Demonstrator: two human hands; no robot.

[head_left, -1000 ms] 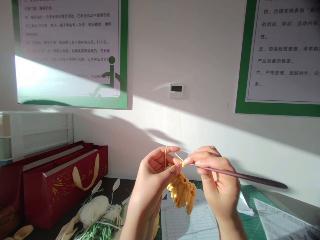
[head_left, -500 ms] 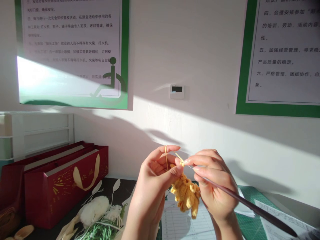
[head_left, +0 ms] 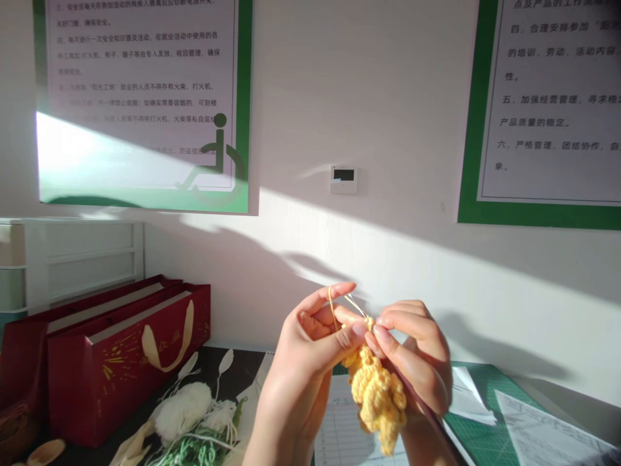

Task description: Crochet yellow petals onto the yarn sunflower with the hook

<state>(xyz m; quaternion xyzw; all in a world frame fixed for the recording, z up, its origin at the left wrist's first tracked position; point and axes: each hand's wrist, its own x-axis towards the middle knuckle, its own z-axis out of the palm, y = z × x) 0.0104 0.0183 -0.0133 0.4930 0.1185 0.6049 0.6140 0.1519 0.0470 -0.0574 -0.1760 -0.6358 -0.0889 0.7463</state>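
A ruffled yellow crochet piece (head_left: pixel 376 395) hangs below my two hands, over the desk. My left hand (head_left: pixel 310 353) pinches its top edge between thumb and fingers, with the yellow yarn (head_left: pixel 332 304) looped over the raised index finger. My right hand (head_left: pixel 414 356) is closed on a crochet hook (head_left: pixel 358 305). The hook's thin metal tip passes up through the stitches and meets the yarn near my left index fingertip. Its dark handle runs down under my right palm, mostly hidden by the hand and wrist.
Red gift bags (head_left: pixel 130 362) stand at the left beside a white drawer unit (head_left: pixel 92 259). A white pompom (head_left: pixel 184 411) and green yarn (head_left: pixel 198 446) lie nearby. Printed sheets (head_left: pixel 548 427) rest on a green cutting mat (head_left: pixel 485 382). Behind is a wall with posters (head_left: pixel 242 129).
The hook has swung steeper, its tip now through the stitch and up at the yarn. My right hand has turned, and the crochet piece has shifted slightly right and down.
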